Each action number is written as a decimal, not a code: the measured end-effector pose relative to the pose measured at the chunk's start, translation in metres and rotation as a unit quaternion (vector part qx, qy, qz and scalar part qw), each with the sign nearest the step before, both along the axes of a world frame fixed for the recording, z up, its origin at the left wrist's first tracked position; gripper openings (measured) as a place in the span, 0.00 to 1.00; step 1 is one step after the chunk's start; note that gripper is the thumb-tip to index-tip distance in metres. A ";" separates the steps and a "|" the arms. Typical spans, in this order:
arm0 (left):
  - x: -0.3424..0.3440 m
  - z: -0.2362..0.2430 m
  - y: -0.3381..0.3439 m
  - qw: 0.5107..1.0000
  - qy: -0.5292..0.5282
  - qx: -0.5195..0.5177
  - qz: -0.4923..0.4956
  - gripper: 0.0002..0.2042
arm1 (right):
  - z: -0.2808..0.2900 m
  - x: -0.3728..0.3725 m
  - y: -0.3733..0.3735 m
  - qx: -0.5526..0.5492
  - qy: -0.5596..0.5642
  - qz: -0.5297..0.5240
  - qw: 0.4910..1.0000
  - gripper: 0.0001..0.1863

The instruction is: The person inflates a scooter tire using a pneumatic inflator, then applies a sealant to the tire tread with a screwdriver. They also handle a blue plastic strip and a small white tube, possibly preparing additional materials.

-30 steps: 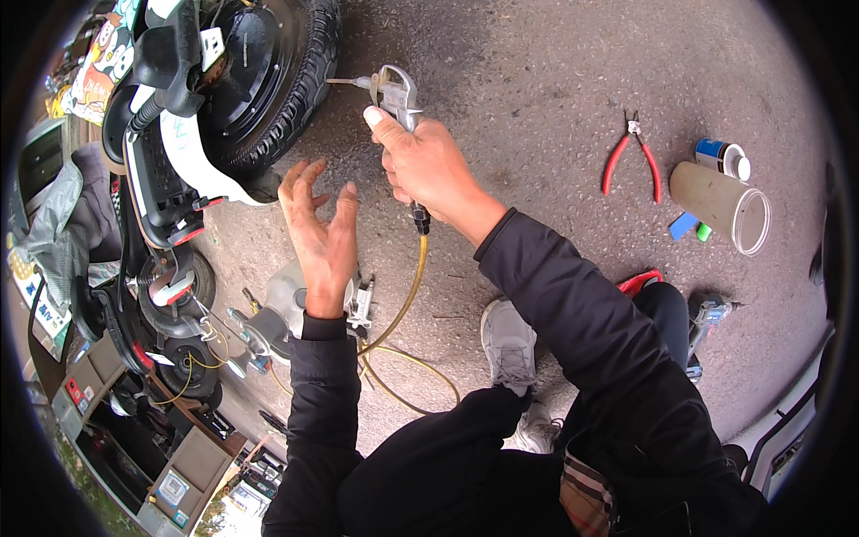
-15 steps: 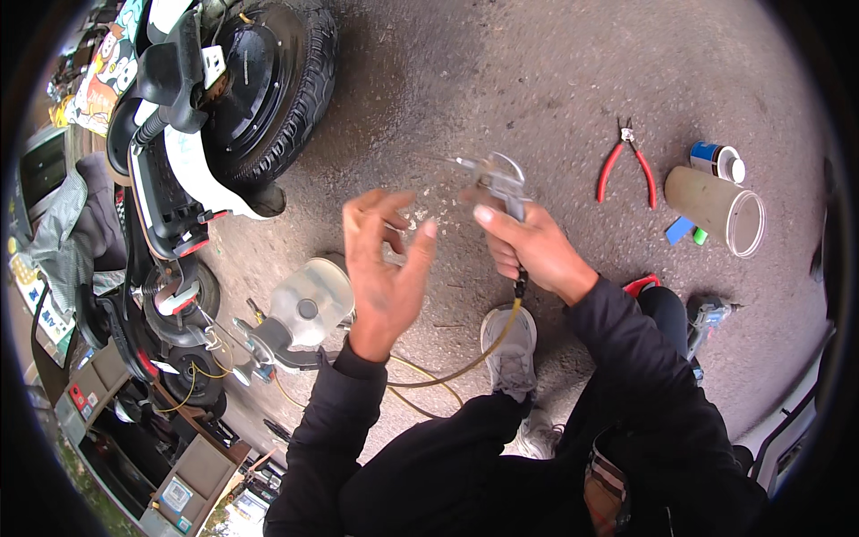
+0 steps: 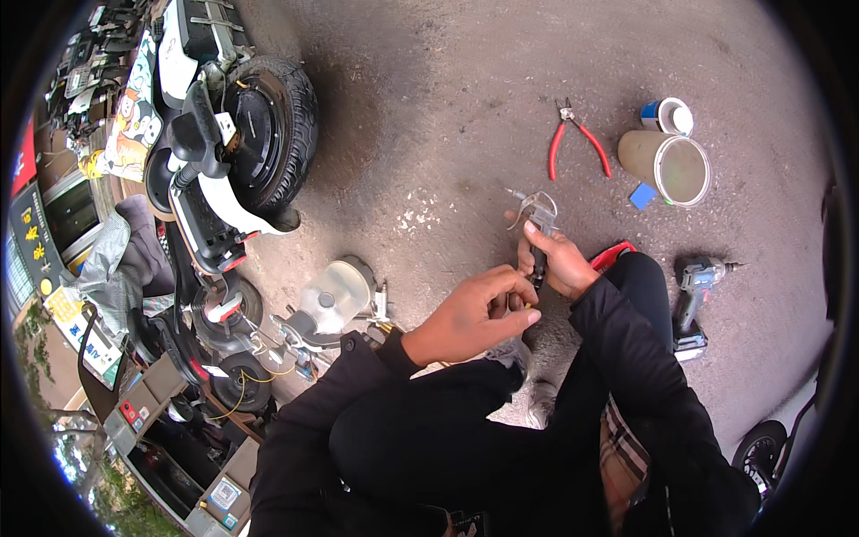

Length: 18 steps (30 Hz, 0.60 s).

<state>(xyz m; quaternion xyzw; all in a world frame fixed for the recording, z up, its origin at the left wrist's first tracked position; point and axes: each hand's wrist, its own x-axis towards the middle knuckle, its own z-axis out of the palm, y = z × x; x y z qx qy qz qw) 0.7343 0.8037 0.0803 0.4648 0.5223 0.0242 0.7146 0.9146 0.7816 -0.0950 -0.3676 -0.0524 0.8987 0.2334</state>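
The right hand [image 3: 565, 264] is wrapped around a silver air gun [image 3: 542, 213] over rough grey-brown pavement [image 3: 429, 98], the left hand [image 3: 470, 315] curled just beside it, its hold unclear, with red-handled pliers [image 3: 555, 152], a tub [image 3: 640, 157] and a drill [image 3: 691, 304] lying rightward, a scooter [image 3: 228, 201] and shopfront sign [image 3: 36, 234] leftward.

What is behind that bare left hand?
Past the bare left hand, part of a grey sports shoe shows on rough grey-brown ground. The hand covers more of the shoe; anything else directly behind cannot be seen.
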 end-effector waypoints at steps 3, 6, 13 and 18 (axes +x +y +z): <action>-0.001 0.053 -0.008 0.986 -0.131 -0.060 -0.086 0.11 | -0.002 0.009 0.003 -0.021 0.041 -0.031 0.998 0.29; -0.008 0.069 -0.017 0.970 -0.167 -0.026 -0.174 0.15 | -0.004 0.014 0.002 -0.007 0.060 -0.030 0.998 0.30; -0.036 0.050 -0.059 0.971 -0.137 0.046 -0.192 0.19 | -0.008 0.008 -0.009 0.025 0.017 -0.110 0.993 0.27; -0.067 0.035 -0.082 0.985 -0.054 0.059 -0.155 0.17 | 0.000 -0.002 0.001 -0.034 -0.094 -0.189 0.977 0.13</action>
